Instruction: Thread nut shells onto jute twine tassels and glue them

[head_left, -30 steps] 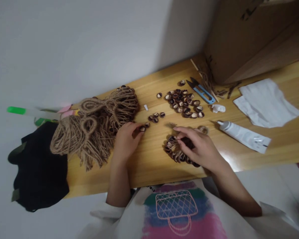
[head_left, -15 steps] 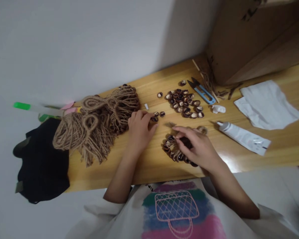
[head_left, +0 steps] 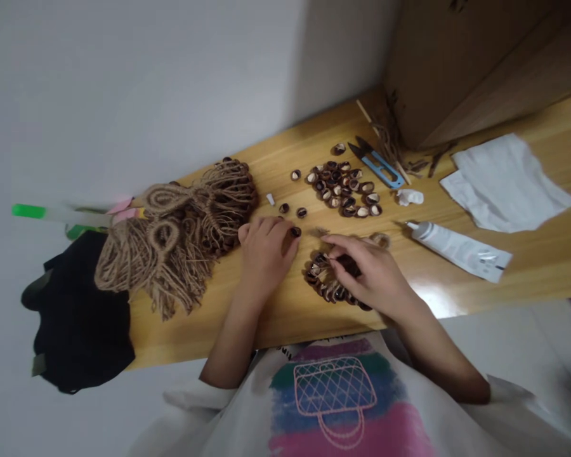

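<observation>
Right grip (head_left: 375,273) pinched on shell ring (head_left: 328,291) — left grip (head_left: 265,252), hold unclear — shell heap (head_left: 337,190) ahead, snips (head_left: 375,162), tube (head_left: 457,249) rightward

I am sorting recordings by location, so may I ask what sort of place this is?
Probably a craft workspace, perhaps at home: the signs are bundled twine, clustered brown shell-like pieces and blue-handled snips.

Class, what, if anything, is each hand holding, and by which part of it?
The right hand seems to pinch a cord near its frayed end. The left hand is at a shell; whether it grips it cannot be told.
</observation>
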A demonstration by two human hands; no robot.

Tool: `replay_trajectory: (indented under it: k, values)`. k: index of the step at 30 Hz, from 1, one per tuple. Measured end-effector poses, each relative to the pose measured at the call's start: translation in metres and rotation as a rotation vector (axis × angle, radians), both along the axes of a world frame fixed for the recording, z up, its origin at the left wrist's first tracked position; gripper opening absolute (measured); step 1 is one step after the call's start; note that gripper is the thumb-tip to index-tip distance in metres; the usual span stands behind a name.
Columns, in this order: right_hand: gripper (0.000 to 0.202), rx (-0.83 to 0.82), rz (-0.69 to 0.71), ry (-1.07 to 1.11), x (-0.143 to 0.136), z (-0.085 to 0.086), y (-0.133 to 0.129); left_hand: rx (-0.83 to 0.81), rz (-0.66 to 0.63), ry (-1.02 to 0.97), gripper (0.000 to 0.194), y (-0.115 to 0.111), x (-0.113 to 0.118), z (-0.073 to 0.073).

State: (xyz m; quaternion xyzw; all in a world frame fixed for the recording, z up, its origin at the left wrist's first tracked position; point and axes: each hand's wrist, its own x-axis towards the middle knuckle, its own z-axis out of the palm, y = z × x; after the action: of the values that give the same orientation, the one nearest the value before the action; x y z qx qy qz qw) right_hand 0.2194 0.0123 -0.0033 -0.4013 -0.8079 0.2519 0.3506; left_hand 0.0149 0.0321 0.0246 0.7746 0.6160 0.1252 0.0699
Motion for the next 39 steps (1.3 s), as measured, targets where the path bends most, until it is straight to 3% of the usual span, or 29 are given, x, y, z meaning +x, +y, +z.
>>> replay_trajectory:
  k: [3, 6, 11, 21, 31, 39]
  values:
    - [0.035, -0.007, 0.004, 0.008, 0.000, -0.001, 0.000, -0.040, -0.153, -0.153, 0.015, -0.004, 0.003, -0.004]
    - [0.037, -0.018, 0.003, 0.036, 0.000, -0.001, -0.001, -0.047, -0.228, -0.323, 0.018, -0.005, 0.007, -0.014]
    - [0.039, -0.077, 0.012, 0.035, 0.000, 0.002, -0.001, -0.065, -0.262, -0.425, 0.017, -0.004, 0.011, -0.023]
    - [0.039, -0.074, -0.042, -0.056, -0.003, 0.015, -0.004, -0.176, -0.264, -0.686, 0.019, -0.008, 0.010, -0.023]
    - [0.039, -0.079, -0.091, -0.018, -0.004, 0.007, -0.005, -0.220, -0.238, -0.713, 0.024, -0.012, 0.012, -0.024]
    - [0.042, -0.107, -0.118, -0.041, -0.005, 0.009, -0.006, -0.229, -0.289, -0.737, 0.024, -0.010, 0.011, -0.025]
